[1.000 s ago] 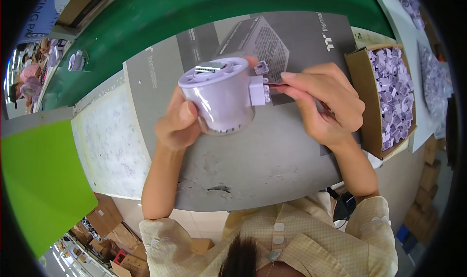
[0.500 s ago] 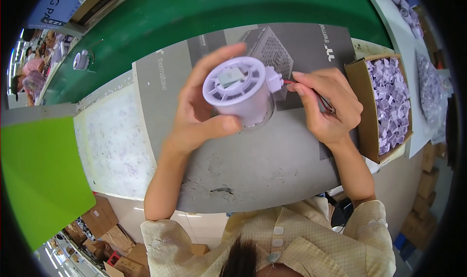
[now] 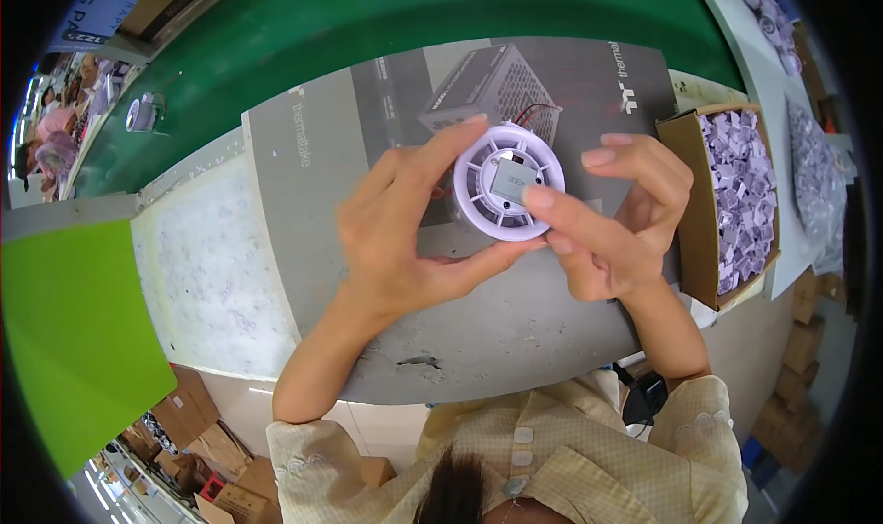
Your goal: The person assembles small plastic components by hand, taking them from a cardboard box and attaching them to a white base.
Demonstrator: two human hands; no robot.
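Observation:
A round pale-purple fan-like housing [image 3: 556, 176] with a spoked, vented face is tilted toward me. My left hand [image 3: 386, 220] is closed around its left side, forefinger at the top rim and thumb under the lower rim. At the middle of that face sits a grey square piece [image 3: 512, 180]. The forefinger of my right hand [image 3: 625, 225] rests on the square's lower right corner. Its thumb is near the lower rim, and its other fingers are apart, holding nothing. Thin red and dark wires [image 3: 536, 109] stick out behind the top rim. The housing's back is hidden.
Beneath my hands lies a worn grey printed board [image 3: 487, 340]. To the right, a cardboard box [image 3: 692, 211] holds many small purple parts [image 3: 736, 188]. A green belt [image 3: 386, 9] runs behind, carrying a similar purple housing [image 3: 140, 114]. A bright green panel [image 3: 83, 312] stands left.
The housing has turned so its vented face points at me and its wires now lie at the top. My right hand has let go of the wires and touches the grey square.

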